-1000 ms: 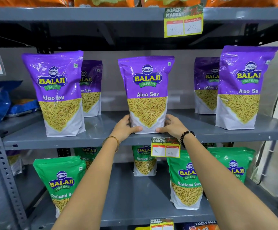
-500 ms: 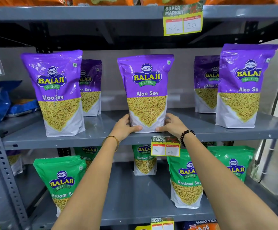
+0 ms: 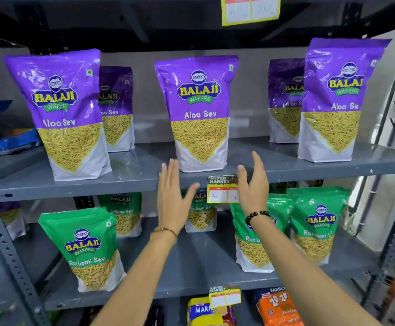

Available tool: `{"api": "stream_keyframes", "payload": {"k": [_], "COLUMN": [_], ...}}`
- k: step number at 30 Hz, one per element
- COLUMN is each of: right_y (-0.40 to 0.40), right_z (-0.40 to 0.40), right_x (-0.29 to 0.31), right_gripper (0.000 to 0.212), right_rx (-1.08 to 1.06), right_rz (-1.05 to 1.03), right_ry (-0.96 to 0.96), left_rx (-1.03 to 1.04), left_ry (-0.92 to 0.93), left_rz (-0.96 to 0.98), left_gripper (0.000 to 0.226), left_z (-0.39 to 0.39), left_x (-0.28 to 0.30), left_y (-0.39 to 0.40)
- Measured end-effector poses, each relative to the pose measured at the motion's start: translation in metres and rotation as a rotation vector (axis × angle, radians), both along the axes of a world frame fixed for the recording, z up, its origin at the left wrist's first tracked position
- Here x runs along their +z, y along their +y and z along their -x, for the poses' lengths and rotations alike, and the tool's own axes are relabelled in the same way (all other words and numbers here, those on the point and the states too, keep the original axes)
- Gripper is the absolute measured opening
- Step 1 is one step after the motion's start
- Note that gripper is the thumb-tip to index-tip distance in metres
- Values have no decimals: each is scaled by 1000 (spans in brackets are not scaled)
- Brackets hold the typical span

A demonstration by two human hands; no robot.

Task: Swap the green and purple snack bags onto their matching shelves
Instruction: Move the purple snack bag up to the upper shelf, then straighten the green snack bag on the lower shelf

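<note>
Your left hand (image 3: 171, 198) and right hand (image 3: 253, 189) are open and hold nothing. Leave the shiny purple plastic snack bag (image 3: 198, 114) standing straight on the grey metal shelf (image 3: 132, 177).

Purple bags (image 3: 200, 114) on middle shelf: "BALAJI WAFERS", "Aloo Sev". Green bags (image 3: 87, 248) on shelf below: "BALAJI WAFERS", "Ratlami Sev", partly cut off on the right ones. Yellow price tag (image 3: 222, 189) at frame centre on the shelf edge: "SUPER MARKET", handwritten prices unclear. Top tag (image 3: 250, 9) blurred, unreadable. Bottom tag (image 3: 224, 296): "SUPER MARKET". Bottom yellow pack (image 3: 201, 311): "MARI". Orange pack (image 3: 277, 307): "FAMILY", "20-20".
</note>
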State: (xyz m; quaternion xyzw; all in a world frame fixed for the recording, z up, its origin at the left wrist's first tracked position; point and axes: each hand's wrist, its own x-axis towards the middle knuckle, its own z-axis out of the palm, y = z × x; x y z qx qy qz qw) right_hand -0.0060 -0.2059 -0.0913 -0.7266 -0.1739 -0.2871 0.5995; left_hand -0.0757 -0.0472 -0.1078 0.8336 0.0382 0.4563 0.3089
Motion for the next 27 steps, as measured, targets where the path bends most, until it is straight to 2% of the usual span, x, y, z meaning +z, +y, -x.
{"api": "stream_keyframes", "payload": {"k": [2,5,11,15,19,22,24,27], "right_y": [-5,-19,-59,-82,-95,-100,-102,-104], "right_z": [7,10,-2,-16,-39,-53,-59,-65], "right_x": [-21,-61,-145,-180,-200,-203,-204,-208], "right_gripper": [53,53,51,51,52,62,71,72], "right_rx": [-44,-101,-110,-110,-33,51,122,177], "right_rz": [57,117,197,276,224,152,101,2], "right_ry": [-62,-55,254,482,669,773,818,843], "left_rx": [5,-52,-160,-206,-264,-291,-319,-366], "left_ry": [41,168,489,688,792,857,884,886], "left_rz": [-33,31,96,109,243,328,359,435], "left_gripper": [75,73,74,77,78,79,79,75], "left_z": [5,7,-10,-31,-54,-70,-80,-91], "left_x": [-34,-82,-149,-180,-196,-202,-203,-204], "left_y": [-14,-32,-57,-72,-84,-91,-95,-97]}}
